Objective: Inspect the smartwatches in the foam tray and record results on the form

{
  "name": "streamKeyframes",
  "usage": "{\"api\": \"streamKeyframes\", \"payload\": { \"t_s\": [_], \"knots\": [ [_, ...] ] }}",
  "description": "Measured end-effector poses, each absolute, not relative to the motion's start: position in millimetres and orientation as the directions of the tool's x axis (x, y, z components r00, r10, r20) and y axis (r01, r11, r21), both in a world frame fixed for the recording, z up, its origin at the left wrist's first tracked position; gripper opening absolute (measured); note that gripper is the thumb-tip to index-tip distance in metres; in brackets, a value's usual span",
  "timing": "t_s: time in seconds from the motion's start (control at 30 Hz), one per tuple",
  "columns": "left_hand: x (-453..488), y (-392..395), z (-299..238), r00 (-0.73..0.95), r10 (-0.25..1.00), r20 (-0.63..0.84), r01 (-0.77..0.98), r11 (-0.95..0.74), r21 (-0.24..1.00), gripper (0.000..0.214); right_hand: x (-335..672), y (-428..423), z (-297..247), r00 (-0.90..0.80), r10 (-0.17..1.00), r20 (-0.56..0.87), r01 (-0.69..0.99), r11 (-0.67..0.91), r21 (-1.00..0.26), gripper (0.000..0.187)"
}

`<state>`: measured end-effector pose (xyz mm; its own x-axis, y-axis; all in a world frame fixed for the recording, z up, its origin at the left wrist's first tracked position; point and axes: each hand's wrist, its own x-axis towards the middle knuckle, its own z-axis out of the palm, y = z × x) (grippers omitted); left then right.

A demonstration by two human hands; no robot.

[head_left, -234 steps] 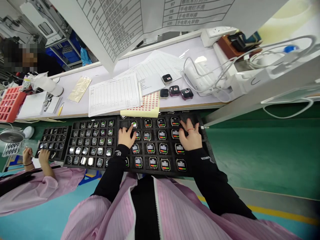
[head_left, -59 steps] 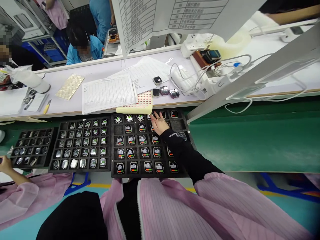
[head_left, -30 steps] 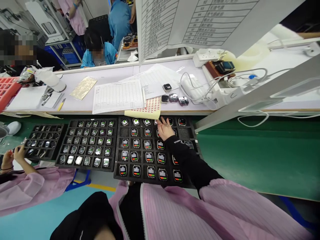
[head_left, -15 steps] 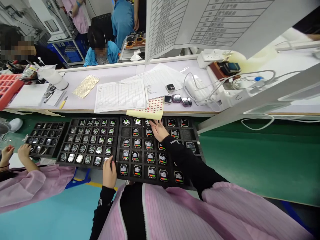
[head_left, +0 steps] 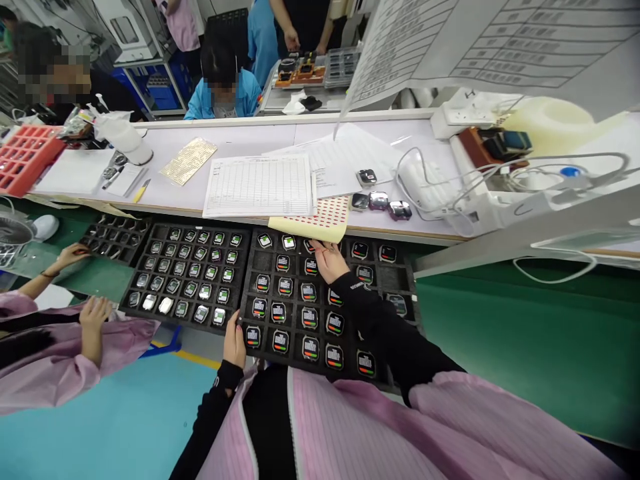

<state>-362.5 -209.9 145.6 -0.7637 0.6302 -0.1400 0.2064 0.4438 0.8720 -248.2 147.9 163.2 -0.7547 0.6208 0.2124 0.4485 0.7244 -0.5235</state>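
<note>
A black foam tray (head_left: 295,257) lies in front of me, its pockets holding rows of square smartwatch faces, many lit with white, green and orange. My right hand (head_left: 330,262) reaches over its far row, fingertips closed at the edge of a smartwatch (head_left: 309,245) in the third pocket; the fingers partly cover it. At the tray's left edge, my left hand (head_left: 235,340) grips the side near the front corner, its thumb side up. Directly left stands a second black tray (head_left: 165,267) with smaller watch faces, several showing green and white screens.
Behind the trays, a raised shelf carries a printed form (head_left: 259,187), a yellow sticker sheet (head_left: 320,219), several loose watches (head_left: 379,201) and white cables. A co-worker's hands (head_left: 94,313) are at the left by a third tray (head_left: 117,237). Hanging paper (head_left: 425,47) occupies the upper right.
My left hand has moved from the second tray's corner onto the big tray's left edge. My right fingers have closed more at the far-row watch. The co-worker's hands have moved apart.
</note>
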Motion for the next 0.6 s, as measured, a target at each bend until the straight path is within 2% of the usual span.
{"api": "streamKeyframes", "payload": {
  "t_s": [0.17,0.6],
  "knots": [
    [-361.2,-209.9,144.5,-0.766,0.622,-0.163,0.187,0.458,0.869,0.059,-269.7,136.0,164.9,-0.818,0.54,0.196,0.369,0.756,-0.541,0.056],
    [-357.3,-209.3,153.0,-0.753,0.623,-0.213,0.153,0.48,0.864,0.056,-298.2,120.6,157.3,-0.873,0.465,0.148,0.344,0.801,-0.49,0.058]
  ]
}}
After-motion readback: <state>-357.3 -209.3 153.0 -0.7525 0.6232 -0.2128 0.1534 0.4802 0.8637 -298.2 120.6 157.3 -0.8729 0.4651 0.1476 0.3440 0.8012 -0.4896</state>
